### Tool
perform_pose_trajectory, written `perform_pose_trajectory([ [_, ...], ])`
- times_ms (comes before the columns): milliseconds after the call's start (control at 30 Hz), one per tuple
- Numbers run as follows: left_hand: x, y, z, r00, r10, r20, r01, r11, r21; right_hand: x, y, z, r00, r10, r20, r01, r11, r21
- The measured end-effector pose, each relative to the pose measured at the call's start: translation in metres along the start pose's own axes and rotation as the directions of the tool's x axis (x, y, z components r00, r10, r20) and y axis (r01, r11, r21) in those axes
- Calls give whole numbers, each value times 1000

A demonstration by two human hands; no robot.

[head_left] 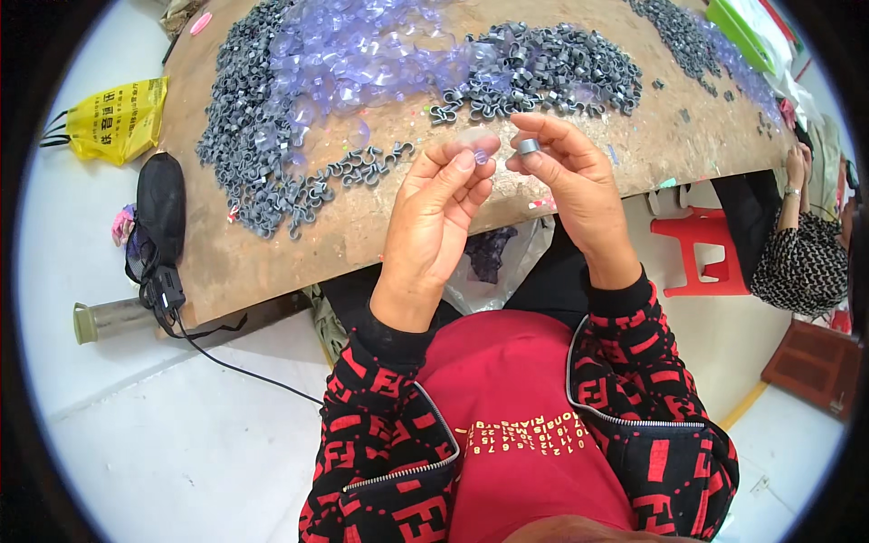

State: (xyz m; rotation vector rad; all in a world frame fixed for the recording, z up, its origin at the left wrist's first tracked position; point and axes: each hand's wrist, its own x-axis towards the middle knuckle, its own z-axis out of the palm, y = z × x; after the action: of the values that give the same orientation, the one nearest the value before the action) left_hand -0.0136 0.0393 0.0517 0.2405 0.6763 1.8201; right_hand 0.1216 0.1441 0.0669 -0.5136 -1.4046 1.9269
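The small clear plastic piece [477,140] could be dropped, since it is only pinched at the very tips of the left hand [439,213]. The little grey clip [528,146] could slip too, being held just as lightly by the right hand [570,185]. Both hands are raised above the table edge [362,262], palms turned inward, tips close together. More grey clips [272,172] are piled beyond the left hand.

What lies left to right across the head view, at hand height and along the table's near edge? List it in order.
Yellow bag → black pouch → left hand pinching a clear plastic piece → right hand holding a grey clip → red stool → seated person's patterned sleeve.
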Motion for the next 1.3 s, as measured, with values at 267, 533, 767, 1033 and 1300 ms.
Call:
perform_pose_trajectory([
  [267,-5,0,10,998,61,-30,-57,988,141,-7,-10,2,983,-154,99,172,960,-220],
  [533,-8,-1,15,992,113,56,-119,985,127,-9,-5,19,995,-88,41,90,995,-38],
  [767,-9,4,14,998,29,52,-29,999,-15,-5,-1,14,999,-34,-6,33,994,-99],
  [1033,-8,-1,15,995,99,6,-99,989,111,-8,-5,11,999,10,52,-4,994,-105],
  [1300,-9,-2,16,997,82,14,-83,985,150,-6,-4,10,1000,14,3,-13,982,-188],
])
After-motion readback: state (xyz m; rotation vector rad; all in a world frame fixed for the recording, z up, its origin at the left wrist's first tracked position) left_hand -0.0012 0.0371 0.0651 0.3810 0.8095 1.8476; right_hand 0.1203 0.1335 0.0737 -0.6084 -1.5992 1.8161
